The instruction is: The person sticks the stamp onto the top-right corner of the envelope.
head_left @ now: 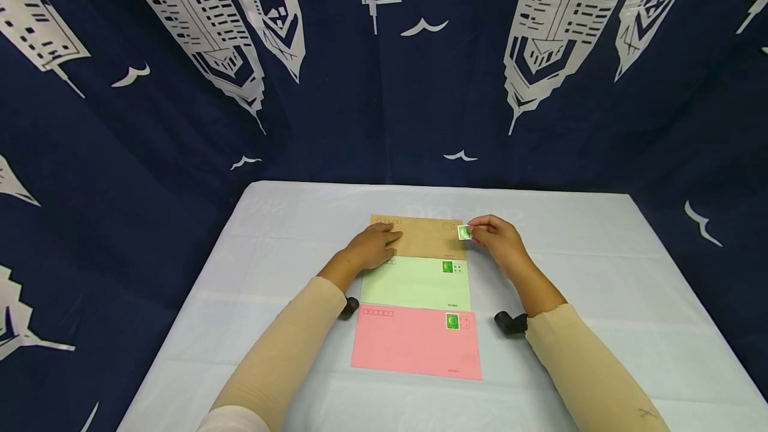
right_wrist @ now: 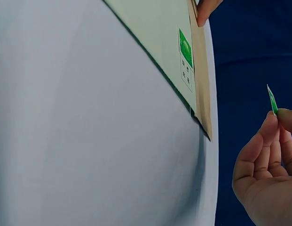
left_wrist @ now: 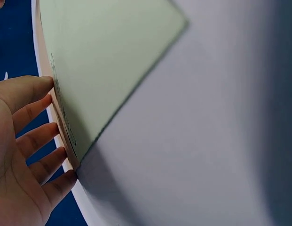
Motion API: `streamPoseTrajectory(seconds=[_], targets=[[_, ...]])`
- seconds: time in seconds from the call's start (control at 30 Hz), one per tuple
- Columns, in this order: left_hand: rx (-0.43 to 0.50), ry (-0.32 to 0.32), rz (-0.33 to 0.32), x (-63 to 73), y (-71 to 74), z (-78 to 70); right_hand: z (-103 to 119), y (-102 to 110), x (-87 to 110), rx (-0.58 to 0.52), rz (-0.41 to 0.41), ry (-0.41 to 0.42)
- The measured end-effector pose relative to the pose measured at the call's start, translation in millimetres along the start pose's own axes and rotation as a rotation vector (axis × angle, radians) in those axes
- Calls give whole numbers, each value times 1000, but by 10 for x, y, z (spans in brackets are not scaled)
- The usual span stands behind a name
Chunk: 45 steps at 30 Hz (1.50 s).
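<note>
My right hand (head_left: 499, 240) pinches a small green postage stamp (head_left: 464, 233) between thumb and fingertip, over the right end of a brown envelope (head_left: 429, 240). In the right wrist view the stamp (right_wrist: 272, 100) shows nearly edge-on, held up from the paper. With fingers spread, my left hand (head_left: 372, 245) rests on the left end of the brown envelope; the left wrist view shows its fingertips (left_wrist: 68, 178) along the envelope's edge. Just below lies a light green envelope (head_left: 414, 285) bearing a green stamp (head_left: 447, 267) at its upper right.
Nearest me is a pink envelope (head_left: 414, 345), also with a green stamp (head_left: 453, 321) at its upper right. All three envelopes lie in a column on a white-covered table (head_left: 288, 352). Behind it hangs a dark blue cloth (head_left: 384, 119) with white building prints.
</note>
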<state>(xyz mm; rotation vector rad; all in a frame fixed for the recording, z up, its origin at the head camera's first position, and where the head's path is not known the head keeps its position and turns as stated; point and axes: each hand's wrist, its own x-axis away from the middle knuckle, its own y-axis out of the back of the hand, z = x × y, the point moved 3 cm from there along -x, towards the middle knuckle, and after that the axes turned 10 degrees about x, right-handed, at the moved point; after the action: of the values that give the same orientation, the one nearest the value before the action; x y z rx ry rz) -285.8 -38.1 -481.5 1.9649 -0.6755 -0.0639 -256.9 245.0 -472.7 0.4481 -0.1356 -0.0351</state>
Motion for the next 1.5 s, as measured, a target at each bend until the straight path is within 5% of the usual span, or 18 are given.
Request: streamPoseTrajectory(seconds=[1.5], targets=[[13,8,27,-8,21,7,-109,-189,-501,115,14,-20]])
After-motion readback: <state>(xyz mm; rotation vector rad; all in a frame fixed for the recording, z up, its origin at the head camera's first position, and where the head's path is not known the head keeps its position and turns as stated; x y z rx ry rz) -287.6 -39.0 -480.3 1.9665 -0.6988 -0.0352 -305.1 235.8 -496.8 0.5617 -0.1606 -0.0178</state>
